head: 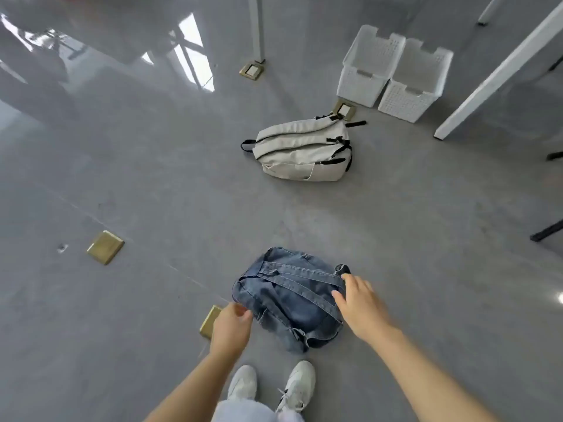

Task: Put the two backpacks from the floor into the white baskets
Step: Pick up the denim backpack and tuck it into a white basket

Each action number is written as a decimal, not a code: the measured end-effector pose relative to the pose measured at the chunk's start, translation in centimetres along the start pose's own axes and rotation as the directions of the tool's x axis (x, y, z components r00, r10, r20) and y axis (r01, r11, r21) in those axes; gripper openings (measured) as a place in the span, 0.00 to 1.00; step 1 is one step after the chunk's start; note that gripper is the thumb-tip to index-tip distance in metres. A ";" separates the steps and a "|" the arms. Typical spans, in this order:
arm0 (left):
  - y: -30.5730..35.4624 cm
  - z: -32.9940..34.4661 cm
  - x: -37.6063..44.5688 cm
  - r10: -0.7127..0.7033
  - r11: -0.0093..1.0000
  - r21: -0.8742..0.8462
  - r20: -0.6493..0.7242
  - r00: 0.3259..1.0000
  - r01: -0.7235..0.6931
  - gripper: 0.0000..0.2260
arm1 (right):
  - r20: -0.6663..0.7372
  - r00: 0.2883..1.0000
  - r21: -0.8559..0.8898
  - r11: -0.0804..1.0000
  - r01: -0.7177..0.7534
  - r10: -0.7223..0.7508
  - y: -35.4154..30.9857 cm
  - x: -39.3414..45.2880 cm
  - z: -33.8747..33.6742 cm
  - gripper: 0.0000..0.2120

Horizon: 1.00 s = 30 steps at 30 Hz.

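A blue denim backpack lies straps-up on the grey floor just in front of my feet. My left hand is at its left edge, fingers curled against the fabric. My right hand rests on its right side near the strap ends, fingers spread. Farther off lies a beige backpack with black straps, on its side. Two white baskets stand side by side beyond it at the upper right, both showing nothing inside.
Brass floor-socket covers dot the floor; one sits between the beige bag and the baskets. White table legs stand near the baskets. My white shoes are below the denim bag.
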<state>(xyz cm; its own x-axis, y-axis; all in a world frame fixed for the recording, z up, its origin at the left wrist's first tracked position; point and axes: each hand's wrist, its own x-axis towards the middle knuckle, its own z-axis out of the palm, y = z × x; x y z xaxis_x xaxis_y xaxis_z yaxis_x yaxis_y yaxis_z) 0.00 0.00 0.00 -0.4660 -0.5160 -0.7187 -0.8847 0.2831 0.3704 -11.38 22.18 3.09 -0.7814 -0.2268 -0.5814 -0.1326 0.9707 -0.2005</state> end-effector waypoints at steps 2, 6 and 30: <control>-0.8 3.5 3.2 -0.055 0.998 -0.036 0.055 0.997 0.057 0.09 | 0.049 0.999 0.005 1.000 0.000 0.000 1.2 4.0 3.1 0.22; -1.5 9.3 9.4 -0.145 0.978 -0.127 0.168 0.975 0.167 0.12 | 0.143 0.990 -0.027 1.000 0.009 -0.005 2.9 12.2 9.3 0.23; -10.6 28.0 29.0 -0.399 0.910 -0.125 -0.012 0.917 0.395 0.09 | 0.095 0.993 -0.248 0.968 -0.043 0.069 8.5 32.8 30.2 0.06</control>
<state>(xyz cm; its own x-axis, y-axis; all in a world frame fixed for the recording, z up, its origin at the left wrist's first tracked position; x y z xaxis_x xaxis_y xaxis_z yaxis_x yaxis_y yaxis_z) -3.82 4.68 -41.27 -0.0740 -0.5960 -0.7996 -0.9908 -0.0471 0.1268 -19.75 20.53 -41.52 -0.7270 -0.1660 -0.6663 -0.2455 0.9690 0.0265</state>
